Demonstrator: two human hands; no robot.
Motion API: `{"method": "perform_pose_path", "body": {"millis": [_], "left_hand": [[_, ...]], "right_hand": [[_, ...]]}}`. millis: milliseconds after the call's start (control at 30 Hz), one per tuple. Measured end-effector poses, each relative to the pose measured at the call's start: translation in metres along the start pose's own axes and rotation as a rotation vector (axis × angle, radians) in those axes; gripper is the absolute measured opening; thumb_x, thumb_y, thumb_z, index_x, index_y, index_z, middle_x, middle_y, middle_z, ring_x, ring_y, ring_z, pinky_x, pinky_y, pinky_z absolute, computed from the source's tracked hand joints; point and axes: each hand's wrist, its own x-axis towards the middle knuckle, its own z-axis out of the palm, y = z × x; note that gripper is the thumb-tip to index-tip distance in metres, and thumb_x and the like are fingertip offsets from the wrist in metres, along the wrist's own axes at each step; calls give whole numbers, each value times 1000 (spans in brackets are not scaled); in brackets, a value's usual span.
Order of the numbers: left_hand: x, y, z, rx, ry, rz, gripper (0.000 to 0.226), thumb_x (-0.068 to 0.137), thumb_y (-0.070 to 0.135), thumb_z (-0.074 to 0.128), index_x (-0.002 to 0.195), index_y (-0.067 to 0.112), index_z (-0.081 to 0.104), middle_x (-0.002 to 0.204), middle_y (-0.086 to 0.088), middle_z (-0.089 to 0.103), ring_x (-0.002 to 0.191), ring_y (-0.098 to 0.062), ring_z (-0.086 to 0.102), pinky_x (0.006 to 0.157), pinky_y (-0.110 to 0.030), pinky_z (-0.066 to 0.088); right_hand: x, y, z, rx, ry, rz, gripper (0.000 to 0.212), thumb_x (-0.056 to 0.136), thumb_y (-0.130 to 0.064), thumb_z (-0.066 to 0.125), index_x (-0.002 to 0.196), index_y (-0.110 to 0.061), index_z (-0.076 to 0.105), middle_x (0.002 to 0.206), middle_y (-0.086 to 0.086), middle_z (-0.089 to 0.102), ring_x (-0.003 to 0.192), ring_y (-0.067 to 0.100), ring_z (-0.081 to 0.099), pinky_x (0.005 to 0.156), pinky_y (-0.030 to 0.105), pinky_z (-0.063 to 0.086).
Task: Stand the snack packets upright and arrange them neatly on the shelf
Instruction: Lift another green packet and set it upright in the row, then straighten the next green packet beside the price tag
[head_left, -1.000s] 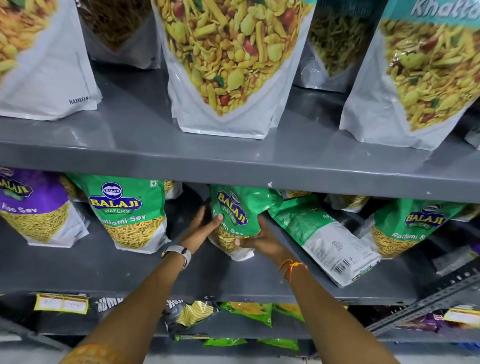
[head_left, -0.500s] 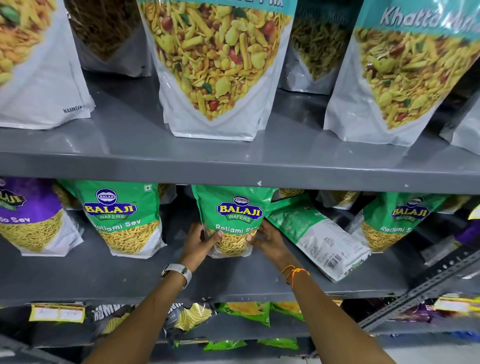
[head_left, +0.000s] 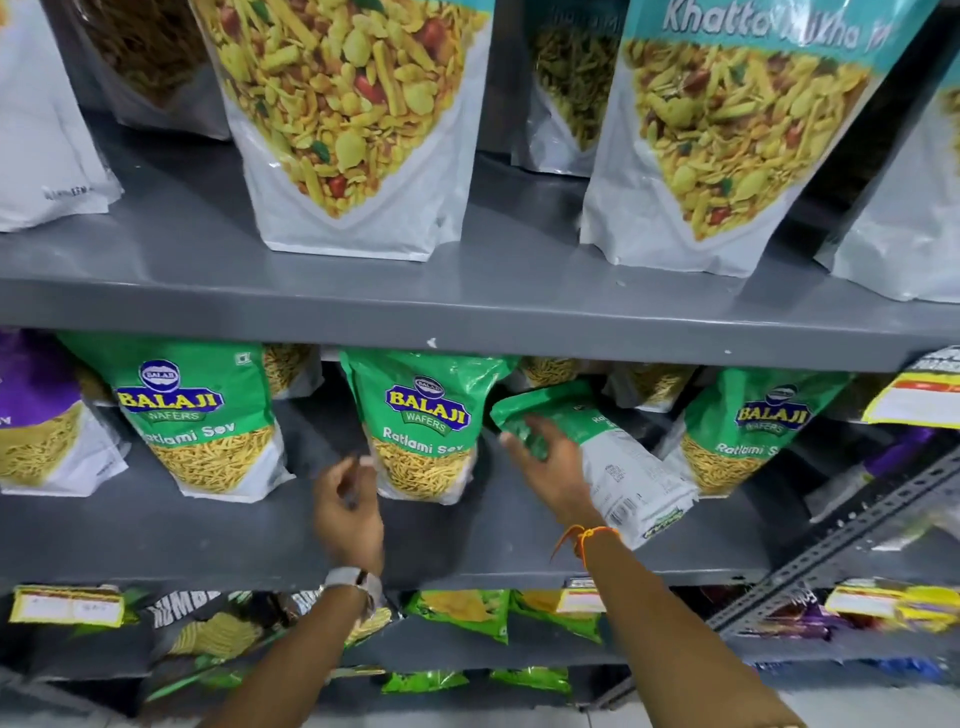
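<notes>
Right hand (head_left: 556, 467) spread on tilted back-facing packet (head_left: 613, 462); left hand (head_left: 345, 512) loosely curled, blurred, apparently empty, beside upright green packet (head_left: 426, 426).

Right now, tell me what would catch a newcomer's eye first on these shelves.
Probably the green Ratlami Sev packet lying toppled, back side up, on the middle shelf, with the right hand reaching onto it. Just left stands an upright Ratlami Sev packet, with the left hand open beside its lower edge. Above, big white namkeen pouches fill the top shelf.
</notes>
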Motion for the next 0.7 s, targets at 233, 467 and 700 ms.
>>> {"method": "perform_pose_path", "body": {"millis": [233, 467, 700], "left_hand": [[-108, 14, 108, 275, -380, -176, 32, 86, 35, 60, 60, 19, 51, 50, 5, 49, 55, -17, 52, 63, -35, 38], [-88, -6, 186, 244, -458, -636, 72, 71, 64, 62, 100, -3, 65, 100, -21, 69, 92, -35, 65, 81, -44, 56], [-102, -3, 207, 77, -444, -672, 20, 77, 24, 73, 70, 7, 64, 62, -6, 67, 57, -16, 62, 53, -23, 51]], "right_hand": [[55, 55, -116, -473, -17, 190, 40, 87, -35, 52, 109, -3, 61, 110, 26, 65, 101, 41, 61, 81, 41, 50], [63, 69, -125, -360, -218, 257, 45, 95, -31, 35, 116, 3, 53, 123, 26, 56, 114, 38, 53, 93, 40, 42], [70, 79, -127, -196, -90, 337, 33, 85, -5, 49, 116, 5, 54, 122, 26, 59, 114, 38, 54, 95, 37, 44]]}}
